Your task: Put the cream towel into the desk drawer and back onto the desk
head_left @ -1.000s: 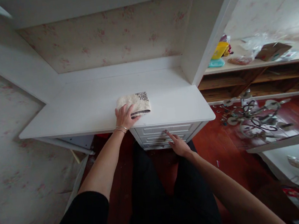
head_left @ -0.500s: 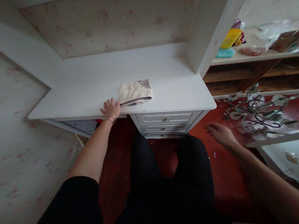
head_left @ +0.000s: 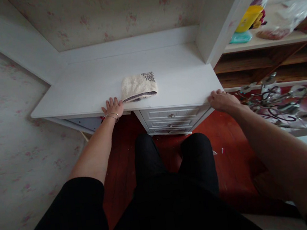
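Observation:
A folded cream towel (head_left: 138, 86) with a dark pattern at one corner lies near the front edge of a white desk top (head_left: 89, 89). My left hand (head_left: 113, 106) rests on the desk's front edge just left of the towel, fingers curled over the top. My right hand (head_left: 221, 100) grips the desk's front right corner, fingers wrapped on the edge. Below the top, between my hands, sits a white drawer unit (head_left: 172, 120) with three shut drawers.
A white upright panel (head_left: 219, 15) bounds the desk on the right. Beyond it a wooden shelf (head_left: 267, 41) carries a yellow item (head_left: 249, 17), a teal item and plastic bags. A metal chandelier (head_left: 276, 101) lies on the red wood floor (head_left: 230, 158). Floral wallpaper covers the left wall.
My left hand slid off the towel to the desk's front edge. My right hand left the top drawer's handle, swung right and took hold of the desk's right corner.

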Motion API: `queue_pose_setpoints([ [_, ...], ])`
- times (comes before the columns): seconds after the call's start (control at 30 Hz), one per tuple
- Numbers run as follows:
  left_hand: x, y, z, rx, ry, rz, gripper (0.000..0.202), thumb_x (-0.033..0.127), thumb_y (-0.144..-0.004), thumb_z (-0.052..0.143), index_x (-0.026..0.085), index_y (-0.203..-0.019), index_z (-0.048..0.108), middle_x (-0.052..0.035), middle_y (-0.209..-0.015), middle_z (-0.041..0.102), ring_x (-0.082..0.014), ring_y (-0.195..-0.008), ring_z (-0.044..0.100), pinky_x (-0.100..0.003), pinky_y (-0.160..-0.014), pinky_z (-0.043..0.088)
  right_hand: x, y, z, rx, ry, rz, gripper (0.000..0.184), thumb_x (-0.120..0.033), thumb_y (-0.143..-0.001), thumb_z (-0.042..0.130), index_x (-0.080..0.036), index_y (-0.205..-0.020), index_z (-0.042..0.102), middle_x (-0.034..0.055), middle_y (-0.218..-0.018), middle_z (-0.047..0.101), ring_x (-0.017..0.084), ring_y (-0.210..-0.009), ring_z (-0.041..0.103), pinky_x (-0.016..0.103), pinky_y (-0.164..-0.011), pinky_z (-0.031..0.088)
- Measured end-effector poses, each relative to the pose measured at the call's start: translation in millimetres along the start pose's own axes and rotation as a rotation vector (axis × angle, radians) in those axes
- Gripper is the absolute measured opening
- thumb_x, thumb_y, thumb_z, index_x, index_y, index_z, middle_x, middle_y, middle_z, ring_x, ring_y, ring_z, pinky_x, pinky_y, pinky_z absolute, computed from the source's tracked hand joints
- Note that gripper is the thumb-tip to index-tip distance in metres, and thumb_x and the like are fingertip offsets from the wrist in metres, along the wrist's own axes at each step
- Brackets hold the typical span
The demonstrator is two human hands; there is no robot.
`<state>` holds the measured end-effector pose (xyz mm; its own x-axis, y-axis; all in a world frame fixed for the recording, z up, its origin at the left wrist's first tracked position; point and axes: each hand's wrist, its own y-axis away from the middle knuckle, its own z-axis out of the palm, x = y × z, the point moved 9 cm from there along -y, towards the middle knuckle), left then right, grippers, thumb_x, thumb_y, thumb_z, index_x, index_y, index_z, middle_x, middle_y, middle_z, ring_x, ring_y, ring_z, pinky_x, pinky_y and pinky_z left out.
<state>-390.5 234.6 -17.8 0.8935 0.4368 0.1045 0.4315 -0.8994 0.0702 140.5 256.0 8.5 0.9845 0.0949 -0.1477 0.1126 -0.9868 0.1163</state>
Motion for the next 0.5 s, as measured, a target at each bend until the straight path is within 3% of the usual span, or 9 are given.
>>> queue_pose_setpoints([
  [0.17, -1.1, -0.3, 1.4, -0.008, -0.002, 0.005, 0.071, 0.057, -0.089, 0.005, 0.024, -0.15, 0.022, -0.0054, -0.159, 0.012, -0.0319, -0.144, 0.01, -0.066, -0.11, 0.009, 12.4, -3.4, 6.6, -0.059, 0.114, 0.04, 0.045, -0.038, -0.096, 0.027, -0.011, -0.121, 0.054, 0.0235, -0.128, 0.052, 0.039, -0.115, 0.052, 0.053, -0.089, 0.043],
  [0.5, -1.7, -0.7, 0.3, 0.028, -0.001, 0.01, 0.066, 0.051, -0.091, 0.008, 0.024, -0.149, 0.025, -0.0061, -0.158, 0.015, -0.0316, -0.144, 0.013, -0.065, -0.11, 0.012, 7.3, 4.3, 7.7, 0.015, 0.116, 0.032, 0.052, -0.04, -0.096, 0.017, -0.011, -0.127, 0.047, 0.0215, -0.137, 0.045, 0.035, -0.124, 0.044, 0.051, -0.093, 0.043],
])
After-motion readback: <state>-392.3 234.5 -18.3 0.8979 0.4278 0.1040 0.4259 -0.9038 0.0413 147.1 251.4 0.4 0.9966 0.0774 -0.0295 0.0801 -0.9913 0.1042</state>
